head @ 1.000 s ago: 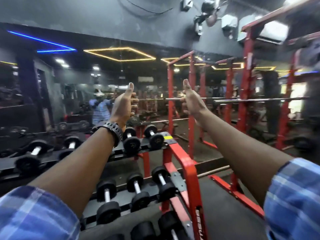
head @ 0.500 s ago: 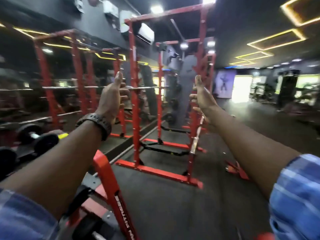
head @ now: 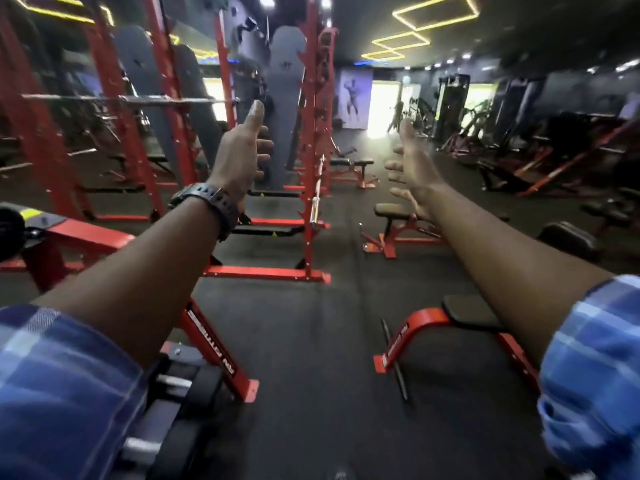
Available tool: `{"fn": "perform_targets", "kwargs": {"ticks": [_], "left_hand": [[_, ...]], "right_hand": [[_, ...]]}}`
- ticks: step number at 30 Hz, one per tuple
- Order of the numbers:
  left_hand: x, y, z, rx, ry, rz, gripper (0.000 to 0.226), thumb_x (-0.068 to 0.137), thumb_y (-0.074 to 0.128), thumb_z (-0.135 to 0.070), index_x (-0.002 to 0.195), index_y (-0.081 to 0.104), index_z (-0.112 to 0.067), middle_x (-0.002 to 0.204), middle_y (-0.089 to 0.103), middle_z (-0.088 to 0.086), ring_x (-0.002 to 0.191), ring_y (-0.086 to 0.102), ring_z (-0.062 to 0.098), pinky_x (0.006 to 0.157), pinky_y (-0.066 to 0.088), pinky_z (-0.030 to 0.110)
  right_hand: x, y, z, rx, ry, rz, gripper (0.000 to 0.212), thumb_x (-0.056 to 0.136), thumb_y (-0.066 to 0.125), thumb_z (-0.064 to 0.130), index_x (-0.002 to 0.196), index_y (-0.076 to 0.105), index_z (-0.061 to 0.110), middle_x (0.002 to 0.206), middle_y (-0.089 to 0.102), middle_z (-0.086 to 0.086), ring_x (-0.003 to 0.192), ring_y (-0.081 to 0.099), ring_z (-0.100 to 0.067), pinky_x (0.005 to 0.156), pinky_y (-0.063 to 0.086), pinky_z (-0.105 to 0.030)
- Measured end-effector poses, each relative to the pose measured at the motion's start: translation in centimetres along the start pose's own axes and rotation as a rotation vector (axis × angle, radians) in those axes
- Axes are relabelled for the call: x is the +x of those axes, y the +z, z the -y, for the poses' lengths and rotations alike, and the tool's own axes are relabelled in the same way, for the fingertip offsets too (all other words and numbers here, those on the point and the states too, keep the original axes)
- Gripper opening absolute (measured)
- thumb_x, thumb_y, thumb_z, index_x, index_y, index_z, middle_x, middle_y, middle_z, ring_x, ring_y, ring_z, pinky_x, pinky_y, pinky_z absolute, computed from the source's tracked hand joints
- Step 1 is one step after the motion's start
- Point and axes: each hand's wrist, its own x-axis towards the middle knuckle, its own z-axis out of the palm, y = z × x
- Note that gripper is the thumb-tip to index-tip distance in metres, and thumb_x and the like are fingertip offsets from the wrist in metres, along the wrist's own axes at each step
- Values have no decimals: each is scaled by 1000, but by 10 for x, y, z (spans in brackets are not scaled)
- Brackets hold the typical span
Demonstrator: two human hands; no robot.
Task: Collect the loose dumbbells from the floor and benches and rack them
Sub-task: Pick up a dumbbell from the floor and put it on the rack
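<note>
At seven o'clock, racked dumbbells [head: 180, 386] lie below the left hand [head: 239, 161] and right hand [head: 412, 168] (both outstretched, released, empty).

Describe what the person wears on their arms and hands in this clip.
Both forearms are bare below blue plaid shirt sleeves: the left sleeve and the right sleeve show a check of darker and lighter blue with pale lines. A chunky black wristwatch with a ridged strap sits on the left wrist. The left hand and right hand wear no gloves; no rings can be made out.
</note>
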Motion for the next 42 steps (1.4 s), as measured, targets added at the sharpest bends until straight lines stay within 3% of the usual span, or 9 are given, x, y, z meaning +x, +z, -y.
{"fn": "perform_targets", "kwargs": {"ticks": [6, 9, 10, 13, 16, 23, 27, 38, 42], "left_hand": [[-116, 23, 60, 8, -211, 34, 63, 96, 36, -66, 119, 64, -16, 115, 69, 3, 98, 64, 17, 80, 49, 36], [-194, 39, 103, -2, -382, 81, 48, 100, 36, -59, 106, 62, -20, 103, 63, 4, 84, 55, 16, 68, 40, 30], [-221, 42, 118, -11, -440, 95, 45, 101, 37, -57, 105, 61, -20, 99, 62, 4, 81, 52, 15, 65, 37, 28], [-297, 48, 155, -89, -616, 140, 38, 102, 40, -51, 99, 60, -19, 91, 58, 2, 74, 48, 13, 61, 34, 27], [-344, 52, 181, -21, -666, 212, 44, 101, 39, -53, 110, 61, -17, 105, 63, 5, 88, 54, 18, 76, 39, 32], [-384, 38, 205, -38, -713, 258, 48, 100, 39, -58, 109, 62, -17, 107, 65, 5, 91, 55, 19, 77, 40, 34], [-397, 31, 212, -33, -724, 259, 52, 100, 38, -58, 115, 62, -14, 108, 64, 6, 92, 56, 19, 76, 42, 33], [-393, 67, 241, 42, -803, 272, 52, 98, 38, -62, 114, 61, -18, 118, 66, 7, 101, 58, 22, 85, 43, 37], [-382, 88, 275, -8, -861, 253, 53, 100, 40, -57, 119, 60, -12, 109, 61, 6, 95, 53, 21, 73, 40, 31]], "right_hand": [[-105, -11, -94, -14, 198, -16, 75, 80, 29, 83, 116, 55, 23, 112, 65, -9, 91, 62, -21, 95, 50, -43], [-182, -7, -160, -13, 382, -23, 85, 86, 32, 79, 122, 58, 6, 85, 56, -6, 63, 51, -13, 59, 41, -28], [-211, -5, -181, -39, 444, -17, 85, 89, 32, 76, 121, 59, 2, 84, 55, -9, 61, 50, -15, 56, 39, -30], [-299, -5, -240, -87, 628, -9, 88, 93, 31, 72, 129, 52, -6, 103, 66, -21, 90, 65, -34, 82, 53, -45], [-364, -7, -273, -94, 746, -39, 85, 92, 30, 73, 128, 55, 0, 116, 65, -14, 114, 62, -34, 106, 44, -56], [-434, 1, -290, -65, 884, -116, 87, 91, 29, 76, 131, 52, 3, 136, 58, -23, 125, 56, -41, 105, 45, -59], [-448, 9, -294, -49, 883, -128, 84, 89, 28, 77, 131, 54, 9, 135, 60, -17, 125, 57, -35, 104, 47, -52], [-418, -11, -335, -33, 897, -120, 89, 86, 26, 80, 125, 57, 7, 130, 63, -18, 119, 60, -38, 105, 46, -57], [-398, -13, -371, -98, 927, -83, 90, 87, 24, 79, 121, 59, 3, 125, 65, -19, 117, 61, -38, 106, 44, -56]]}}
